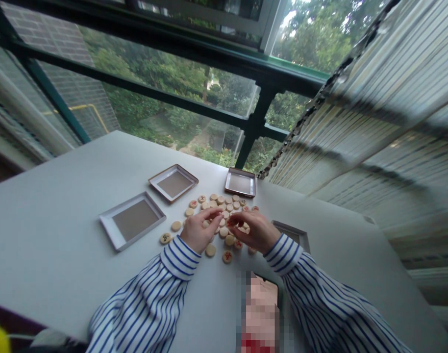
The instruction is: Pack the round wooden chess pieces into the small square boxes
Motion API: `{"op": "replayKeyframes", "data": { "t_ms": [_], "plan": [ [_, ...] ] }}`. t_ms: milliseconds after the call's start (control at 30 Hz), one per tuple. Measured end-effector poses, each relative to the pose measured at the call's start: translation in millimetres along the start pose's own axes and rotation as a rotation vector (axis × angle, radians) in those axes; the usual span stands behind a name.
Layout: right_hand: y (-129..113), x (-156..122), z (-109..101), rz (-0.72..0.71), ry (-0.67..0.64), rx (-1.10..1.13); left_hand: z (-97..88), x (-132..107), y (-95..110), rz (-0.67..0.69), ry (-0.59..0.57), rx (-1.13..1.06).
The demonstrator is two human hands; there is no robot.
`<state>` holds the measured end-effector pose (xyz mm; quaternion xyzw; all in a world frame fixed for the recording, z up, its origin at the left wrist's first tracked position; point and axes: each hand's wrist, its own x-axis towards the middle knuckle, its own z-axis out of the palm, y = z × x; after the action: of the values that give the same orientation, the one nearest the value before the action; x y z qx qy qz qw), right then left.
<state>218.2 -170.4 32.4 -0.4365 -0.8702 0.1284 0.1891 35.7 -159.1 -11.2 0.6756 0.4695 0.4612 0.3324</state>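
Wooden game discs (221,201) lie in a loose heap near the middle of the white bench (62,211), and both hands are over the near side of this heap. Four shallow square trays stand around it. The biggest, a white tray (108,233), is at 9 o'clock from the heap. A brown-edged tray (160,191) is at 11 o'clock, a smaller tray (240,193) at 1 o'clock is just beside the farthest discs, and a fourth tray (288,226) at 4 o'clock is partly hidden behind the right wrist. The left hand (200,228), in a blue-striped sleeve, has thumb and forefinger pinched together above the discs; I cannot tell if a disc is between these fingers. The right hand (253,230) has its fingers (234,218) curled down on the discs, and what they grip is not clear. At 8 o'clock a dark-marked disc (165,238) lies apart, and at 6 o'clock a red-marked disc (227,256).
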Motion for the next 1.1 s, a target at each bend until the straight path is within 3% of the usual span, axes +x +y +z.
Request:
{"op": "replayKeyframes", "data": {
  "t_ms": [133, 300, 700, 900, 1100],
  "plan": [
    [-7.9, -4.9, 10.6, 0.004, -0.121, -0.142, -9.7, 3.0, -7.0, 0.085, 0.119, 0.215],
    [-17.2, -8.1, 25.5, 0.025, -0.181, -0.236, -19.8, 5.3, -15.0, 0.247, 0.149, 0.434],
    [-28.2, -0.8, 27.1, 0.093, -0.288, -0.276, -26.9, 4.7, -17.7, 0.264, 0.139, 0.509],
    [-28.6, 12.9, 22.8, 0.163, -0.186, -0.275, -26.4, 4.8, -23.8, 0.273, 0.131, 0.565],
    [-26.1, 37.1, 34.2, 0.274, -0.074, -0.377, -28.0, 4.9, -25.0, 0.247, 0.148, 0.564]
  ]
}}
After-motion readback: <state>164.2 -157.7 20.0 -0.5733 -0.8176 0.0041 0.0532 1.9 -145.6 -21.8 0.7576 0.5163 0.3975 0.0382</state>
